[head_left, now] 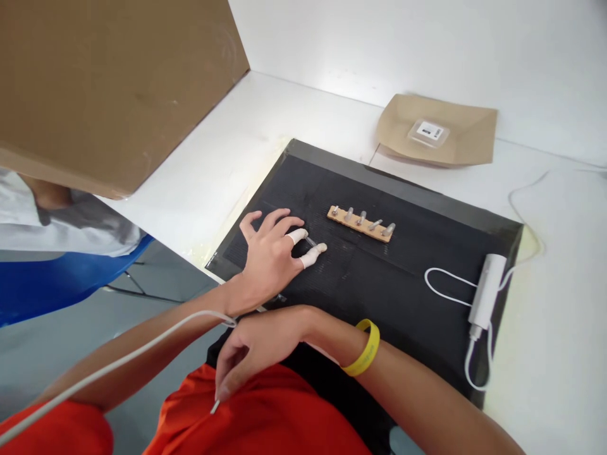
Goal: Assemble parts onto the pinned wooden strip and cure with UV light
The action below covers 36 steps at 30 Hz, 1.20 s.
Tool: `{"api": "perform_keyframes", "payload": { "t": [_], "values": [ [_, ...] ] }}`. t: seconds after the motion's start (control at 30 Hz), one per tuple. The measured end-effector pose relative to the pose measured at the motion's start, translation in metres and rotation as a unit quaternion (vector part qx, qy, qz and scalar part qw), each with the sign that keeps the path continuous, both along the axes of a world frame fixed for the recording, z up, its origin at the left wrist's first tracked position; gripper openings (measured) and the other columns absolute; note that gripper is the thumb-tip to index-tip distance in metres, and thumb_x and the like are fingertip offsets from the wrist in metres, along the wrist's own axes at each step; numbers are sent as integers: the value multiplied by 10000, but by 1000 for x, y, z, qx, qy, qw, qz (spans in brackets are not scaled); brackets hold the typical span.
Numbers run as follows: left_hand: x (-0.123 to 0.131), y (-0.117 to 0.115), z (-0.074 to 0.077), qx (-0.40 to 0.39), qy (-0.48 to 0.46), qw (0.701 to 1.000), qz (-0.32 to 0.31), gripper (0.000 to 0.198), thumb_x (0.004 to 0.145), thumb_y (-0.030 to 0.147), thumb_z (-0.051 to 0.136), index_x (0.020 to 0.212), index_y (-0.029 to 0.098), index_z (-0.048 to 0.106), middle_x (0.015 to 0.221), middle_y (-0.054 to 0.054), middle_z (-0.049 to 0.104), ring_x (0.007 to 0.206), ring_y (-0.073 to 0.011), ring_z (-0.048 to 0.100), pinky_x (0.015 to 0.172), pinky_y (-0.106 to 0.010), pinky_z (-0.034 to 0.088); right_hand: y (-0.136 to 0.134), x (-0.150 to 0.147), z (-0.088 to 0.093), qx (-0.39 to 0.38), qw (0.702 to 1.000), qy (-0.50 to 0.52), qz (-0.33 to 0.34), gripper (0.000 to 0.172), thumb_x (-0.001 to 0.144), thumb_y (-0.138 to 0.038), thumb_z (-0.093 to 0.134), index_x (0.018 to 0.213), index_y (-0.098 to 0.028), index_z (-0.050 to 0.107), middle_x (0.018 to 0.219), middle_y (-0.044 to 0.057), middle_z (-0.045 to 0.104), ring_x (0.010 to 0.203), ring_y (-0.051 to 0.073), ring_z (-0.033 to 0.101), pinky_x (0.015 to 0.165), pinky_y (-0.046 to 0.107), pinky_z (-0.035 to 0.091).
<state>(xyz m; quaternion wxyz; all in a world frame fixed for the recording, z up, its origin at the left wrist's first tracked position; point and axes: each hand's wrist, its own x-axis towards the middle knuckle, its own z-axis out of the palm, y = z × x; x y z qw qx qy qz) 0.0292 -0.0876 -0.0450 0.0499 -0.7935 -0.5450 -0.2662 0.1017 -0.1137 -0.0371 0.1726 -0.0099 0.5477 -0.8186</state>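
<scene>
My left hand [272, 253] rests on the black mat [379, 278], fingers spread; thumb and forefinger wear white finger cots and pinch a small clear part [311, 241]. Just right of it lies a wooden strip [361, 223] with several small metal pieces standing in it. My right hand [253, 354], with a yellow wristband [365, 347], hangs over the near edge above my orange clothing, fingers pinched on a thin white piece [215, 404].
A white cable [118, 363] crosses my left forearm. A white adapter with looped cord [486, 291] lies on the mat's right side. A brown paper tray with a labelled packet [436, 133] sits behind. A cardboard sheet [104, 82] looms at left, another person's sleeve below it.
</scene>
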Motion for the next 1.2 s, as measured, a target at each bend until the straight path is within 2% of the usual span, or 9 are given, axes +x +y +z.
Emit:
{"api": "perform_keyframes", "payload": {
  "t": [0.17, 0.27, 0.43, 0.57, 0.7, 0.8, 1.0, 1.2],
  "values": [
    [-1, 2, 0, 23, 4, 1000, -21, 164, 903, 377, 792, 874, 224, 743, 1078, -59, 831, 1165, -357, 727, 1060, -610, 324, -1, 0, -1, -5, 1000, 10, 2, 99, 881, -217, 781, 853, -131, 741, 844, -40, 733, 862, 72, 656, 818, 136, 464],
    [-10, 12, 7, 21, 3, 998, -65, 156, 922, 378, 777, 892, 230, 735, 1103, -52, 826, 1189, -337, 720, 1049, -593, 347, -1, 3, -3, -13, 1000, 13, -7, 124, 880, -253, 785, 868, -137, 743, 885, -33, 740, 881, 77, 658, 828, 140, 461],
    [-27, 47, 26, -17, 53, 976, -208, 177, 988, 443, 701, 1025, 272, 724, 1314, -16, 768, 1369, -296, 612, 1118, -592, 311, 3, 8, -4, -27, 999, 6, -19, 148, 856, -279, 803, 911, -158, 738, 872, -40, 723, 858, 90, 640, 829, 168, 462],
    [-25, 81, 34, -106, 51, 969, -219, 242, 1006, 481, 634, 1046, 254, 708, 1368, -11, 729, 1445, -286, 516, 1219, -589, 239, 6, 12, -1, -69, 997, 10, -41, 155, 894, -297, 770, 903, -151, 721, 853, -37, 687, 846, 83, 612, 852, 176, 452],
    [-19, 107, 32, -89, 61, 951, -289, 257, 974, 500, 663, 1032, 256, 719, 1349, -39, 732, 1422, -319, 519, 1190, -575, 274, 8, 14, 1, -75, 996, -5, -43, 169, 900, -309, 773, 909, -153, 710, 821, -55, 655, 796, 60, 581, 812, 164, 435],
    [-17, 118, 29, -64, 55, 946, -314, 249, 964, 495, 679, 1032, 258, 710, 1330, -43, 741, 1394, -336, 528, 1157, -581, 279, 9, 13, 0, -62, 998, -9, -31, 172, 876, -299, 798, 925, -157, 713, 815, -67, 650, 789, 57, 578, 803, 160, 432],
    [-12, 123, 25, -53, 74, 938, -334, 214, 942, 455, 703, 1036, 262, 704, 1304, -31, 747, 1376, -351, 552, 1105, -580, 302, 9, 9, -3, -56, 998, 4, -25, 189, 911, -330, 762, 947, -150, 715, 886, -47, 673, 858, 62, 603, 832, 153, 430],
    [-10, 126, 23, 3, 61, 934, -353, 178, 927, 411, 731, 1023, 264, 706, 1274, -31, 768, 1324, -343, 616, 1039, -570, 340, 9, 8, -2, -49, 999, 7, -22, 177, 925, -317, 743, 955, -146, 709, 937, -36, 685, 885, 65, 604, 865, 154, 434]
  ]
}}
